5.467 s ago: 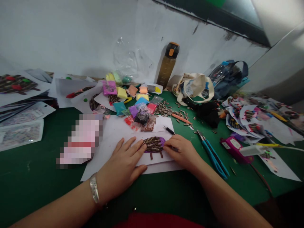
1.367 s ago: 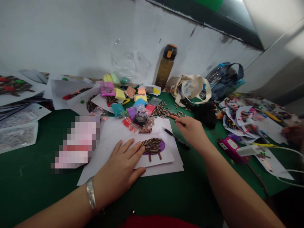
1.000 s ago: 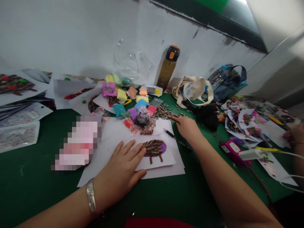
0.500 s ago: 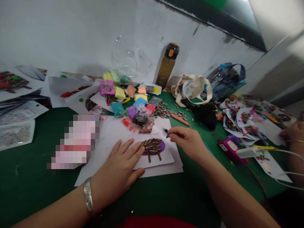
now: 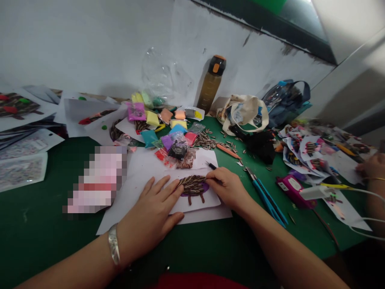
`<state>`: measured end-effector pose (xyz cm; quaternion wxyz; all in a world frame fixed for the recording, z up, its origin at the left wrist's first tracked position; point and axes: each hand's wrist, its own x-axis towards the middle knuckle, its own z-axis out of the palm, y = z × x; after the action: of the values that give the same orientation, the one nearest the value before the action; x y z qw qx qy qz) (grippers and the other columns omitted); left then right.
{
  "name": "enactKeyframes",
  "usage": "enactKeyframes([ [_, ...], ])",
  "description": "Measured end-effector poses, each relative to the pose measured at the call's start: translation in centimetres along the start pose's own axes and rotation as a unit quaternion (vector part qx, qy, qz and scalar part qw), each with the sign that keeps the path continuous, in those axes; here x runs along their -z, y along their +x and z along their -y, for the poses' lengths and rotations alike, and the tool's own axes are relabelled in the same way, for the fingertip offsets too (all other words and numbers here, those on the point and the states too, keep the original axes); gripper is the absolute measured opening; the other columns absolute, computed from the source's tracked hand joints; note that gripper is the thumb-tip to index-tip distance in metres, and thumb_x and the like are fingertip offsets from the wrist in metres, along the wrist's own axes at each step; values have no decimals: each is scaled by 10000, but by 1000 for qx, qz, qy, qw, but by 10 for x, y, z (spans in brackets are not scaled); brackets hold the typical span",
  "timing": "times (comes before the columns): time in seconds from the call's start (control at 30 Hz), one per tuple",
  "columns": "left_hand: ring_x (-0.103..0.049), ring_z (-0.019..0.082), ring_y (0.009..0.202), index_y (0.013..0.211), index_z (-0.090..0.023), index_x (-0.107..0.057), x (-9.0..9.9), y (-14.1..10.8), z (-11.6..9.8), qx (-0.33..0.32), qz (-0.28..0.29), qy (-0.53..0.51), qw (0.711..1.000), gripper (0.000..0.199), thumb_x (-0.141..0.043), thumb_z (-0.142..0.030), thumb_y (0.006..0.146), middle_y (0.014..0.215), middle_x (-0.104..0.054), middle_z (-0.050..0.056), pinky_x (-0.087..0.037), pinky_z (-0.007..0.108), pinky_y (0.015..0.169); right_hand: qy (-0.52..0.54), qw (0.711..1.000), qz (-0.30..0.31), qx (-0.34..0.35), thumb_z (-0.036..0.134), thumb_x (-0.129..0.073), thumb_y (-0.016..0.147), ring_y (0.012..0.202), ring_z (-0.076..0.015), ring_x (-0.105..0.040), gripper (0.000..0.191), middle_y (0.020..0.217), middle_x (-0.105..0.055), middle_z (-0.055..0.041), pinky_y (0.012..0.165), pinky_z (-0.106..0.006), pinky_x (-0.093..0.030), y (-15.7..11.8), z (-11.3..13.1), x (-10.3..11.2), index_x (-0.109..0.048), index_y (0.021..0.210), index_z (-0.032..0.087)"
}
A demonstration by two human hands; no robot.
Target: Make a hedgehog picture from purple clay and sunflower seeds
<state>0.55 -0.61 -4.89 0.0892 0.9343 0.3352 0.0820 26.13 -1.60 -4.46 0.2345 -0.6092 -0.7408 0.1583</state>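
Observation:
A white card (image 5: 176,208) lies on larger white sheets (image 5: 132,176). On it is an animal figure (image 5: 194,185) of overlapping striped sunflower seeds, with purple clay edging and two brown legs. My left hand (image 5: 161,204) is spread flat, pressing the card's left side, fingertips at the seeds. My right hand (image 5: 224,184) pinches at the figure's purple right end; its fingertips hide most of the seed it holds. A dark pen (image 5: 212,165) lies just beyond those fingers. Blue-handled tweezers (image 5: 266,198) rest on the green table, right of that hand.
Packets of coloured clay (image 5: 177,148), loose sunflower seeds (image 5: 206,140) and an orange tool (image 5: 228,151) lie beyond the card. A bottle (image 5: 210,84) stands by the wall. At right are a magenta device (image 5: 296,190), cables and another person's hand (image 5: 371,166).
My right hand has moved left and down from beside the card onto the figure's purple end, carrying a seed. The blue tweezers now show beside my forearm. My left hand stays put.

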Motion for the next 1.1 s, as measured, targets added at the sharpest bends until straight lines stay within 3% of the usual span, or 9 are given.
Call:
enactKeyframes([
  [0.4,-358,348,1319,1337,-189,-498,-1,0,0,-3,-7,2,1000,503,-521,-427,895,1397,-490,93,-257,585,1064,-17,999,-1,32,180,-551,869,805,-165,-570,135,785,-649,-30,743,-263,-424,-2,2,-9,-680,831,191],
  [0.6,-372,347,1311,1335,-193,-498,-2,0,0,-7,-14,-3,1000,504,-520,-436,894,1394,-493,94,-254,582,1066,-34,999,-35,-9,233,-562,863,783,-165,-560,131,755,-628,-18,711,-267,-405,-2,3,0,-669,791,208],
  [0.9,-357,347,1319,1341,-188,-490,-2,1,1,-8,-9,0,1000,510,-511,-440,899,1400,-487,92,-253,585,1064,-80,996,21,-34,229,-556,841,731,-156,-539,164,715,-603,-18,666,-262,-370,6,10,-6,-629,701,187],
  [1.1,-354,347,1320,1338,-192,-495,-3,1,1,-7,-13,12,1000,509,-503,-451,900,1405,-482,87,-259,583,1062,-85,995,25,-51,234,-555,833,730,-156,-538,156,729,-612,-18,653,-257,-359,6,15,-7,-616,697,188],
])
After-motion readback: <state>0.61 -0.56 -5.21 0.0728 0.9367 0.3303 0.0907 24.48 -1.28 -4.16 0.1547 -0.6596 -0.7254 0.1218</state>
